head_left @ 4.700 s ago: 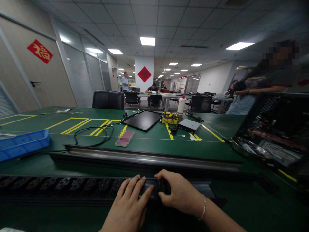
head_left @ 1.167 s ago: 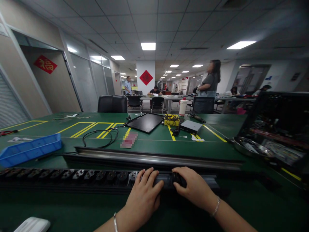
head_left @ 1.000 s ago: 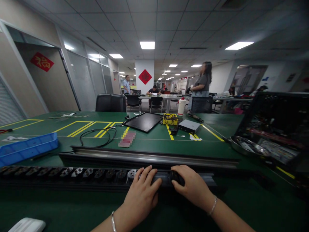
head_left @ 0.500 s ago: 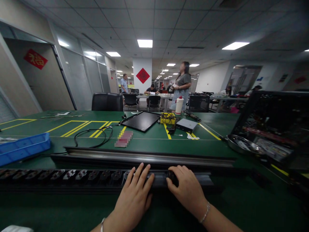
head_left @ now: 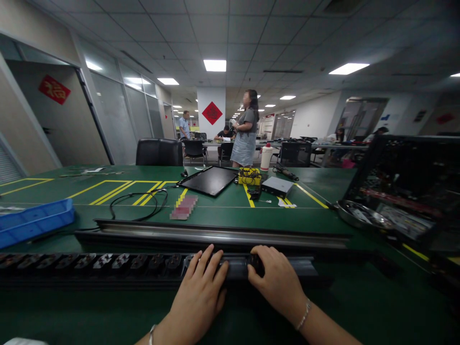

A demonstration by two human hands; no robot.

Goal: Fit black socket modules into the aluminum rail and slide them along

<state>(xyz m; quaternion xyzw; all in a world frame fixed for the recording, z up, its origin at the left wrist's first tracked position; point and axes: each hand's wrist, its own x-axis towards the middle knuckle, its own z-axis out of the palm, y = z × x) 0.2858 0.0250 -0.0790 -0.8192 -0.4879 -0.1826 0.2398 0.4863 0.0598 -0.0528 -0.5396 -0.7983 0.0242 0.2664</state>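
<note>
A long black socket strip [head_left: 108, 263] lies across the green table [head_left: 230, 215] right in front of me. My left hand [head_left: 199, 299] rests flat on it with fingers stretched out over the strip's top. Just to its right, my right hand [head_left: 276, 282] curls its fingertips round a small black part [head_left: 254, 262] seated on the strip. Behind the strip lies a long metal rail [head_left: 223, 232].
A blue tray [head_left: 34, 221] sits at the left, a black cable loop [head_left: 134, 203] and a black panel [head_left: 210, 179] further back, a yellow box [head_left: 248, 176], a grey box [head_left: 276, 186]. An open black chassis [head_left: 406, 191] stands right. A person [head_left: 245, 129] walks beyond the table.
The person in the background has walked from right to left. My hands stay on the strip, with the view shifting slightly.
</note>
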